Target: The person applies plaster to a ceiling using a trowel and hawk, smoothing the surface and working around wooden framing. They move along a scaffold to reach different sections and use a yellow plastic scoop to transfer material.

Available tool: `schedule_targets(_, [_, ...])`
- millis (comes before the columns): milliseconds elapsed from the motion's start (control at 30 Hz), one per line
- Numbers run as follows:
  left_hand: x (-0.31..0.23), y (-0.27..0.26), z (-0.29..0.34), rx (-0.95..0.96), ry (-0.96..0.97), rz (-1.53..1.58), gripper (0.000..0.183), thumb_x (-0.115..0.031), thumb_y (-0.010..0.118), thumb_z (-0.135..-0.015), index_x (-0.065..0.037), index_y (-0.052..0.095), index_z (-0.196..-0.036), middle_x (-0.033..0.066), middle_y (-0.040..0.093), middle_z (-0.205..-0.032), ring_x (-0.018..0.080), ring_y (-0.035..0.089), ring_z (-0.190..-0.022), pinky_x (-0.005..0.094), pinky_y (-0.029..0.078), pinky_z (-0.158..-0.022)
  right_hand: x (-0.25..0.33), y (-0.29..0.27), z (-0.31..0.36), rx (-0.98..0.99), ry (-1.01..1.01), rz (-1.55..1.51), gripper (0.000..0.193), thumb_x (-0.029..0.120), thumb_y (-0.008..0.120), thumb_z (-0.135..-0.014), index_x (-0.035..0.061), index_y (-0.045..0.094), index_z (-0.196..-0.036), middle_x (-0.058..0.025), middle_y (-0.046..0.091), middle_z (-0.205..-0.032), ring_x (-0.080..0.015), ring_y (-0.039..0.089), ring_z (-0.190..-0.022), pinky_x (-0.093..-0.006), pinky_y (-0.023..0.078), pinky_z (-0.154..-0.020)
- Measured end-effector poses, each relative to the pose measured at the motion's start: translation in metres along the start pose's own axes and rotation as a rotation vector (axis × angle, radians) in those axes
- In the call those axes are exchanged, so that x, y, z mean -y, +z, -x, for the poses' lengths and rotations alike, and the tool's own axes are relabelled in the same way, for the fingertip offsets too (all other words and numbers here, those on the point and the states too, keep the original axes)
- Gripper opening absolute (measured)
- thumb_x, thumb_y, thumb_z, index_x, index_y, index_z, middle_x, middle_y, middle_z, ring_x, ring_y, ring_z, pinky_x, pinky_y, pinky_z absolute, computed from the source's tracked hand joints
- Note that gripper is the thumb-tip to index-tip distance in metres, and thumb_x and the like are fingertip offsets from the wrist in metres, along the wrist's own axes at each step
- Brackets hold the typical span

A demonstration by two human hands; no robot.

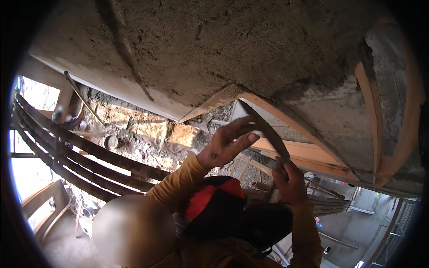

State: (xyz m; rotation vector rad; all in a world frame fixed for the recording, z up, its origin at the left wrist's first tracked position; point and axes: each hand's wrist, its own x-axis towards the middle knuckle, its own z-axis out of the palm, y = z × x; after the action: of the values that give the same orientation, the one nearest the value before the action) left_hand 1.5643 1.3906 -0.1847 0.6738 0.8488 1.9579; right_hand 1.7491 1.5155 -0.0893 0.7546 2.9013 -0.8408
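My right hand (pixel 290 181), in a yellow-brown sleeve, grips the lower end of a long, thin grey-brown board (pixel 272 136), seen nearly edge-on. The board slants up and to the left. Next to its upper part is my left hand (pixel 228 145), with the fingers bent toward the board and the thumb held apart from them. Its fingertips look close to or against the board's edge; contact cannot be told. Above both hands spreads a rough, grey plastered surface (pixel 250 49), with orange-brown wooden boards (pixel 295 120) along its edge.
Dark curved-looking rails (pixel 98 147) run across the left side. Beyond them lie rubble-strewn ground (pixel 152 127), a bucket (pixel 111 142) and a person (pixel 67 118). Red and black fabric (pixel 214 201) and a blurred round shape (pixel 134 232) fill the lower middle. More timber (pixel 371 120) stands at right.
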Motion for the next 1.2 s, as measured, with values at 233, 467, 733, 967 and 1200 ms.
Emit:
schedule_targets(233, [-0.003,0.003,0.011,-0.041,-0.100,-0.310,0.052,-0.031,0.057,-0.091,0.008,0.046,-0.124,0.0215,0.056,-0.120,0.0274,0.056,-0.111,0.0350,0.045,-0.092,-0.022,0.011,-0.027,0.030,0.012,-0.164,0.018,0.017,0.061,-0.085,0.0016,0.052,-0.085,-0.0167,0.055,-0.070,-0.0356,0.056,-0.065,-0.0375,0.045,-0.058])
schedule_targets(467, [0.014,-0.031,0.073,-0.205,-0.188,-0.553,0.034,-0.023,0.058,-0.090,0.005,0.057,-0.111,0.0181,0.061,-0.108,0.0238,0.061,-0.098,0.0317,0.048,-0.085,-0.068,0.058,-0.051,0.084,-0.054,0.057,0.024,0.026,0.059,-0.087,0.0030,0.052,-0.085,-0.0190,0.057,-0.073,-0.0412,0.057,-0.070,-0.0422,0.046,-0.060])
schedule_targets(733, [0.025,-0.042,0.149,-0.648,-0.279,-0.541,0.026,-0.018,0.053,-0.091,0.004,0.061,-0.101,0.0159,0.064,-0.096,0.0241,0.062,-0.090,0.0321,0.048,-0.078,-0.079,0.084,-0.069,0.009,-0.170,0.057,0.026,0.028,0.060,-0.087,0.0056,0.051,-0.078,-0.0161,0.057,-0.068,-0.0371,0.059,-0.063,-0.0426,0.046,-0.054])
schedule_targets(967, [-0.010,-0.010,0.141,-0.622,-0.232,-0.480,0.028,-0.021,0.047,-0.094,0.003,0.060,-0.103,0.0133,0.063,-0.092,0.0182,0.062,-0.086,0.0305,0.049,-0.076,-0.138,0.179,-0.095,0.197,0.027,0.298,0.033,0.037,0.054,-0.088,0.0046,0.053,-0.083,-0.0190,0.061,-0.074,-0.0389,0.060,-0.072,-0.0473,0.047,-0.063])
schedule_targets(1200, [-0.016,0.005,0.150,-0.620,-0.053,-0.588,0.024,-0.015,0.046,-0.095,0.003,0.056,-0.107,0.0116,0.060,-0.094,0.0172,0.057,-0.082,0.0298,0.046,-0.076,-0.103,0.126,-0.078,0.029,-0.199,0.117,0.028,0.036,0.054,-0.088,0.0079,0.053,-0.082,-0.0155,0.061,-0.074,-0.0376,0.060,-0.067,-0.0465,0.049,-0.058])
